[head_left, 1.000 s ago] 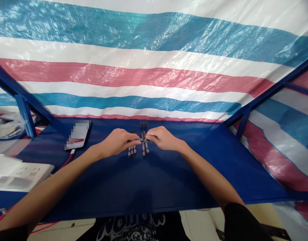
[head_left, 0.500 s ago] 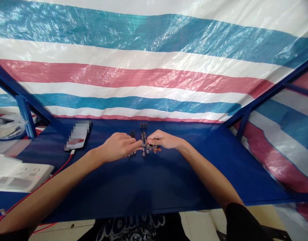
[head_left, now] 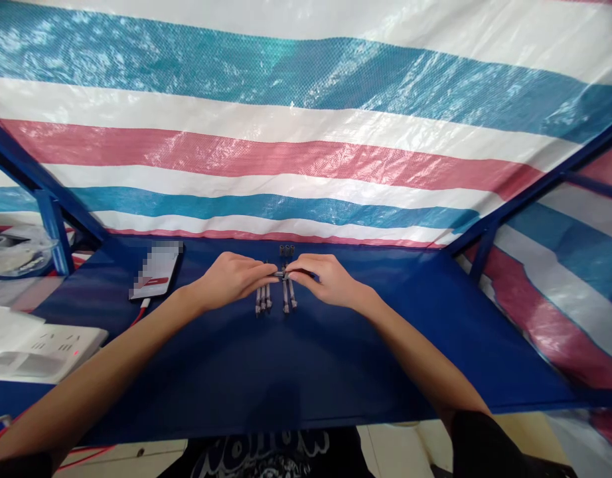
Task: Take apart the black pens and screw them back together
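Biggest thing here is the red, white and blue striped woven plastic sheet [head_left: 306, 159], all wrinkles and glare. Under it there's a smooth, slightly shiny blue tabletop [head_left: 286, 372], with a boxy white plastic power strip [head_left: 47, 342] on the left. Left hand [head_left: 231, 280] and right hand [head_left: 326, 279] are both pinched narrow, fingertips nearly meeting on the same little part. A flat black phone [head_left: 156, 272] sits off to the left, red cable plugged in; the left forearm could snag that, imo. Three slim grey-purple rods [head_left: 263, 295] and two matching slim rods [head_left: 286, 295] lie just under the hands, so a dipping knuckle might knock them crooked. The slim dark piece [head_left: 281, 273] is between the fingertips above them; uneven pressure could make it slip. Tiniest are three stubby dark cylinders [head_left: 287, 250] near the back edge, probably easy to roll if bumped.
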